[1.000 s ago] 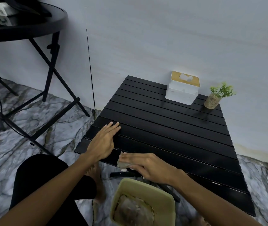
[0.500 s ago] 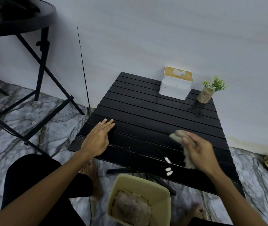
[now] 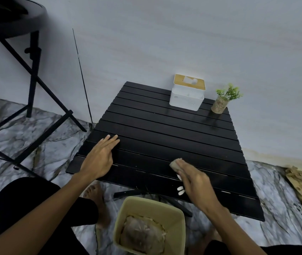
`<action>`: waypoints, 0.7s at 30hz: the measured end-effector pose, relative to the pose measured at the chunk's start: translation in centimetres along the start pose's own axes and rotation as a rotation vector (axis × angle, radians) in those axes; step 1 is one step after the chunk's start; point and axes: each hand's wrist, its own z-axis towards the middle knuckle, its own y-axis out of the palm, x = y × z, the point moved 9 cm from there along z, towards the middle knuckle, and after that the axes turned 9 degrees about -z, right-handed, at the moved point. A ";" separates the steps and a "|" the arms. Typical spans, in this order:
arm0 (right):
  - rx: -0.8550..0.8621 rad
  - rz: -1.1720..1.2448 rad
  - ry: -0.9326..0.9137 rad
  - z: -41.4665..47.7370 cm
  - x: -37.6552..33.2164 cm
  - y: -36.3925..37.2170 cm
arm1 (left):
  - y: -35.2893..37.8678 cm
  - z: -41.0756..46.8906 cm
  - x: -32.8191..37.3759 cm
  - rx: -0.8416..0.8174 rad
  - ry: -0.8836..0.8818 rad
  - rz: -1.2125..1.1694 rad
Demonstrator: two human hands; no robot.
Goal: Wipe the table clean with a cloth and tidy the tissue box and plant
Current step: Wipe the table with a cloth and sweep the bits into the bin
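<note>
While right hand (image 3: pixel 195 183) presses cloth (image 3: pixel 175 164) (left (image 3: pixel 98 159) flat) — table (image 3: pixel 164 137)

No text, label, brand, number or sign can be read anywhere in this view. The white tissue box (image 3: pixel 186 100) at the far right of the surface (image 3: pixel 164 137) shows only a faint small mark on its near face, too small to make out.

Left hand (image 3: pixel 98 160) lies flat, fingers (image 3: pixel 111 139) together and extended; right hand (image 3: pixel 195 183) reaches forward, palm down, fingers curled.
</note>
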 end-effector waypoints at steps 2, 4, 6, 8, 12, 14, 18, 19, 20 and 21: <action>-0.067 0.079 -0.017 -1.0 -1.7 1.0 | 0.0 0.0 -0.1 -0.001 -0.003 0.002; -0.078 0.050 -0.091 -1.8 -3.3 1.4 | 0.0 0.0 -0.1 -0.002 -0.007 0.002; -0.142 0.042 -0.122 -2.6 -4.2 2.0 | 0.0 0.0 -0.1 -0.001 -0.005 0.000; -0.217 0.096 -0.131 -3.3 -4.9 2.4 | 0.0 0.0 -0.1 0.000 -0.006 -0.004; -0.253 0.363 -0.018 -3.8 -5.0 1.4 | 0.0 0.0 -0.1 0.000 -0.014 -0.012; -0.190 0.492 0.127 -3.4 -3.7 0.0 | -0.1 0.0 -0.1 -0.002 -0.019 -0.015; 0.160 0.445 0.413 -2.2 3.1 -4.7 | -0.1 0.0 0.0 0.000 -0.019 -0.008; 0.259 0.331 0.472 -1.9 5.5 -6.0 | -0.1 0.0 0.0 0.003 -0.020 -0.008; 0.321 0.214 0.539 -1.8 8.0 -6.9 | -0.1 0.0 0.0 0.004 -0.022 -0.009; 0.337 0.105 0.603 -1.5 10.4 -7.2 | -0.2 0.0 0.0 0.007 -0.022 -0.009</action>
